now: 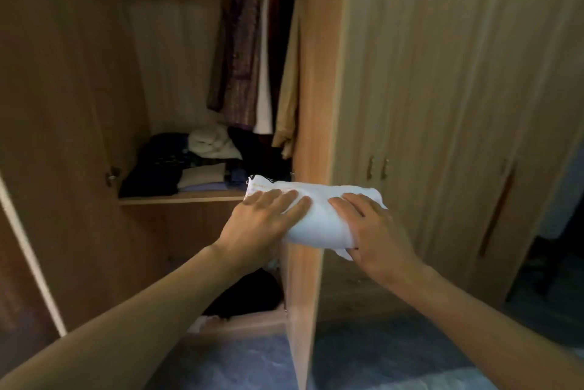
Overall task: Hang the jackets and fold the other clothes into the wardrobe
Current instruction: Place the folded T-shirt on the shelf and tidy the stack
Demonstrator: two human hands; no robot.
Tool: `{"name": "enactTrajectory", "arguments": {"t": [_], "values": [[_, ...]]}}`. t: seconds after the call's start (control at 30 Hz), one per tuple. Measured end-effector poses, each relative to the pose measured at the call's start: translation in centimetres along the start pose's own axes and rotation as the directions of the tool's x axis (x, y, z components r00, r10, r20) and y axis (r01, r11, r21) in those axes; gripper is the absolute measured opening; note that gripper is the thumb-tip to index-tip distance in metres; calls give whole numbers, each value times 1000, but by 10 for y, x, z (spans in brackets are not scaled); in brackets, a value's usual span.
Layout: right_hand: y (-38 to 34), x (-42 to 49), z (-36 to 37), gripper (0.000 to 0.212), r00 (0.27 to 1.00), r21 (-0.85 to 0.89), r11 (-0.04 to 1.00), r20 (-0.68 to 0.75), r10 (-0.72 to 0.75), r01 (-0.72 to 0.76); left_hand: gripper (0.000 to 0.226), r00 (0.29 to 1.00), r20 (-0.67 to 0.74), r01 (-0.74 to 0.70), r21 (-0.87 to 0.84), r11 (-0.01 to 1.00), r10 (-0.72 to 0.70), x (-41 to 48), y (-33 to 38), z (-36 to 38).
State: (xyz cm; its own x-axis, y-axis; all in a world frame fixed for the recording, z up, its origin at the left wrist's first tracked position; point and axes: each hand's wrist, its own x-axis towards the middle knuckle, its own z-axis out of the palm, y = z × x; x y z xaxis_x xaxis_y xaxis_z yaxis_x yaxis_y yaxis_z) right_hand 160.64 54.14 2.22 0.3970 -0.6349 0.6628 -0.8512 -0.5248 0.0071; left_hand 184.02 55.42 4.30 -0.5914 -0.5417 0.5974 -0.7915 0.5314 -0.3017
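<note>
Folded white garment (pixel 319 219) held at centre; shelf (pixel 177 199) at 10 o'clock. Left hand (pixel 265 220) fingers lie flat, together, on top; right hand (pixel 377 230) fingers curl round it, likely to preserve the folds.

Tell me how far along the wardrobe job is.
Several jackets hang inside and folded clothes lie on the shelf, so much looks done. In hand: a folded white garment, left hand flat on it, right hand gripping its end, outside the wardrobe. Left: placing it on the shelf. Other waiting clothes aren't in view.
</note>
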Motion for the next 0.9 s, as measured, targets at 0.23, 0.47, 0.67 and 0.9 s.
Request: {"name": "enactTrajectory", "arguments": {"t": [0.23, 0.47, 0.67, 0.9], "values": [[-101, 93, 73, 85, 975, 20, 977, -73, -210, 212, 56, 990, 12, 138, 111, 984, -140, -86, -119, -9], [-172, 152, 141, 80, 967, 54, 965, 13, -256, 255, 70, 970, 81, 224, 79, 971, -231, -146, -212, 10], [-200, 191, 181, 78, 958, 62, 961, 87, -273, 269, 61, 959, 89, 262, 73, 962, -268, -168, -260, 24], [-200, 238, 241, 79, 947, 79, 958, 145, -286, 277, 59, 947, 93, 302, 69, 951, -308, -166, -313, 67]]}}
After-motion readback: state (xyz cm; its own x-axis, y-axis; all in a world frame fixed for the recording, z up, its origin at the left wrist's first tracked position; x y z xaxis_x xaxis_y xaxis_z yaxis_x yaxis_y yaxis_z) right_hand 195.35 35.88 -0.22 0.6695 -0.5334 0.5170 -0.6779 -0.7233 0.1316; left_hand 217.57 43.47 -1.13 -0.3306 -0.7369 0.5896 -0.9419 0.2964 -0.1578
